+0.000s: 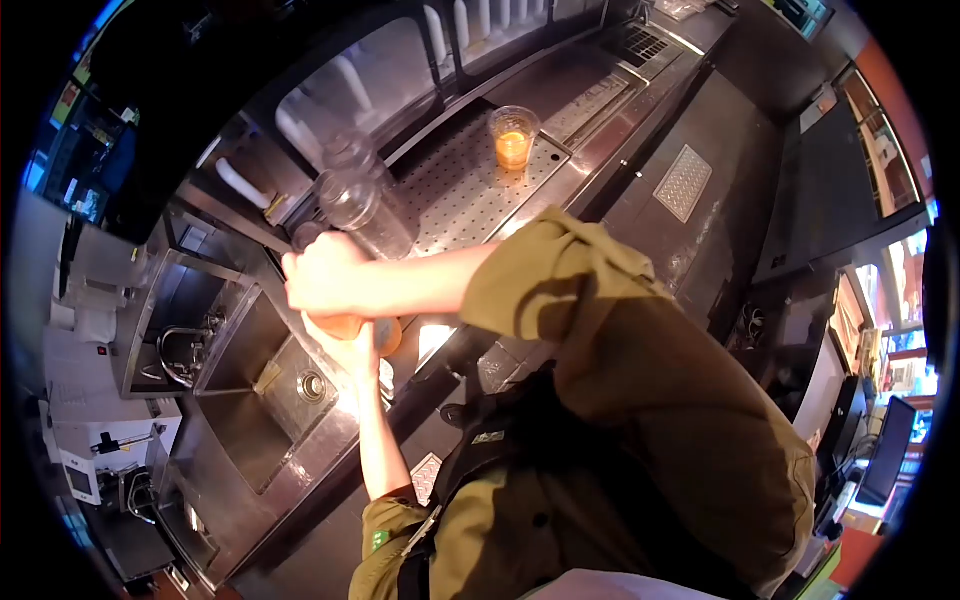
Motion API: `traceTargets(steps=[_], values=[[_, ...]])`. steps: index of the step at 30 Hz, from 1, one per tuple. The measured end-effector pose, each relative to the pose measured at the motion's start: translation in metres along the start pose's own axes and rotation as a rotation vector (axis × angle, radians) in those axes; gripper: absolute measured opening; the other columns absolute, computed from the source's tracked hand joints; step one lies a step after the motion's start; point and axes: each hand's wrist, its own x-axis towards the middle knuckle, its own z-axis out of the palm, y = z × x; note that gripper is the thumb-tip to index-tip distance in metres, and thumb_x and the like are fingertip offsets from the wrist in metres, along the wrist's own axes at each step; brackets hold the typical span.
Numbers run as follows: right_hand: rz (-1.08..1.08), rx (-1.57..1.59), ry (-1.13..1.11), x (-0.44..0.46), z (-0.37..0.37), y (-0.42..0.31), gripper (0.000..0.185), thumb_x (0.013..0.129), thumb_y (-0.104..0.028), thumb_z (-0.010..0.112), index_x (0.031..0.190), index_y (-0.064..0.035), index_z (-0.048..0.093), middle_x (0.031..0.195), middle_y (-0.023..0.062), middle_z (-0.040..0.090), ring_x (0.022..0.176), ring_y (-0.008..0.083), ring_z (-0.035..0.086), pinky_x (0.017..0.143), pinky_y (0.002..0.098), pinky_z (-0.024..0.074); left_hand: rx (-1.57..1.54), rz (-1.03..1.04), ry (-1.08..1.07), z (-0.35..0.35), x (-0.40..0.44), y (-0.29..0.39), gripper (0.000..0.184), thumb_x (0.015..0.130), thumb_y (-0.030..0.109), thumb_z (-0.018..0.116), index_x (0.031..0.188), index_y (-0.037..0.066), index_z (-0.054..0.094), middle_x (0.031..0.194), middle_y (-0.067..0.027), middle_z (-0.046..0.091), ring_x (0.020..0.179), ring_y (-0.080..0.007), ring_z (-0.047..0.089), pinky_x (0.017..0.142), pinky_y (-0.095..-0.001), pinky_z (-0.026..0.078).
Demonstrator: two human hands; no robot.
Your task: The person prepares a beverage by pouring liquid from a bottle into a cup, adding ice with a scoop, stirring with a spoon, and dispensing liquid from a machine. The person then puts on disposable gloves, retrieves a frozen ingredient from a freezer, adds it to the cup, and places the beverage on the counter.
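Orange item (pixel 342 326) sits low between our hands, above the steel desk (pixel 590 178) near the sink (pixel 225 425); too much is covered to say exactly what it is. Our right hand (pixel 325 275) lies over it with the fingers curled in close, apparently around its top. Our left hand (pixel 352 352) is underneath, its fingers mostly hidden, so we cannot tell how far they are closed. A rounded orange shape (pixel 389 336) shows beside the left wrist, perhaps part of the same thing.

We do best to keep the lower hand firm as a base, press evenly from above, and keep our right elbow off the clear cup (pixel 513 150) of orange contents upright on the perforated tray (pixel 450 190). Clear containers (pixel 360 212) stand close by the right hand.

We can read no brand; the green sleeve mark (pixel 380 540) is too small.
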Motion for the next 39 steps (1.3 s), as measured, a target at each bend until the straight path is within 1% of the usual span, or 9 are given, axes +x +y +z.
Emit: traceTargets(steps=[5,6,16,20,24,30,32,33,39], values=[[0.325,0.717,0.306,-0.038,0.042,-0.001,0.049,0.077,-0.039,0.053,0.102,0.0025,0.049,0.066,0.0161,0.059,0.069,0.0326,0.058,0.064,0.0407,0.0421,-0.359,-0.122,0.346,0.063,-0.014,0.012,0.093,0.061,0.024,0.075,0.130,0.003,0.017,0.127,-0.0190,0.029,0.116,-0.0288,0.034,0.096,-0.0395,0.029],[0.273,0.918,-0.078,-0.066,-0.001,0.026,0.057,0.077,-0.041,0.053,0.112,0.0024,0.042,0.078,0.0196,0.059,0.079,0.0349,0.056,0.073,0.0412,0.0411,-0.329,-0.141,0.406,0.068,-0.016,0.015,0.093,0.061,0.025,0.075,0.130,0.003,0.016,0.127,-0.0193,0.029,0.116,-0.0291,0.033,0.097,-0.0398,0.029],[0.802,0.359,-0.216,-0.273,0.069,0.347,0.024,0.075,-0.025,0.053,0.087,-0.0048,0.053,0.087,0.0155,0.058,0.082,0.0328,0.055,0.071,0.0406,0.0439,0.530,-0.115,0.762,0.118,-0.004,-0.023,0.102,0.063,0.034,0.073,0.131,0.000,0.006,0.132,-0.0231,0.014,0.120,-0.0333,0.025,0.099,-0.0433,0.025],[0.696,0.060,-0.249,-0.328,0.108,0.495,0.014,0.073,-0.020,0.056,0.076,-0.0063,0.054,0.079,0.0136,0.056,0.075,0.0318,0.056,0.063,0.0402,0.0454,0.556,-0.160,0.862,0.176,-0.060,0.003,0.080,0.068,0.017,0.067,0.128,-0.002,0.018,0.127,-0.0166,0.025,0.118,-0.0279,0.026,0.100,-0.0401,0.021],[0.502,-0.030,-0.639,-0.326,0.138,0.573,0.017,0.068,-0.020,0.059,0.077,-0.0056,0.058,0.080,0.0140,0.059,0.076,0.0316,0.058,0.066,0.0391,0.0464,-0.001,-0.464,0.095,0.304,-0.061,0.046,0.074,0.068,0.014,0.066,0.128,0.000,0.025,0.123,-0.0143,0.037,0.112,-0.0230,0.037,0.095,-0.0342,0.027],[-0.157,0.164,-0.763,-0.310,0.134,0.620,0.032,0.072,-0.031,0.061,0.082,-0.0035,0.048,0.081,0.0185,0.058,0.074,0.0350,0.057,0.066,0.0421,0.0449,0.121,-0.351,0.293,0.448,-0.028,0.014,0.108,0.057,0.017,0.076,0.132,-0.003,0.001,0.134,-0.0213,0.013,0.126,-0.0308,0.017,0.103,-0.0366,0.017],[-0.122,0.064,-0.817,-0.301,0.165,0.649,0.034,0.074,-0.031,0.059,0.087,-0.0016,0.049,0.083,0.0187,0.058,0.074,0.0345,0.057,0.065,0.0418,0.0445,-0.446,-0.446,0.481,0.471,-0.009,0.036,0.107,0.058,0.009,0.075,0.131,-0.002,-0.003,0.131,-0.0214,0.020,0.120,-0.0276,0.029,0.100,-0.0347,0.025],[0.067,0.508,-0.973,-0.291,0.166,0.661,0.035,0.075,-0.031,0.059,0.089,-0.0007,0.050,0.084,0.0198,0.058,0.074,0.0336,0.057,0.064,0.0412,0.0444,0.061,-0.373,0.532,0.477,-0.007,0.031,0.105,0.058,0.005,0.074,0.132,-0.001,0.000,0.128,-0.0207,0.026,0.116,-0.0267,0.034,0.097,-0.0334,0.029],[0.052,0.020,-0.392,-0.218,0.219,0.688,0.026,0.074,-0.029,0.060,0.073,-0.0027,0.056,0.070,0.0182,0.058,0.073,0.0365,0.055,0.062,0.0442,0.0439,0.221,-0.438,0.599,0.497,-0.018,0.029,0.104,0.054,0.010,0.077,0.130,-0.004,0.007,0.124,-0.0180,0.035,0.115,-0.0259,0.037,0.096,-0.0319,0.031]])
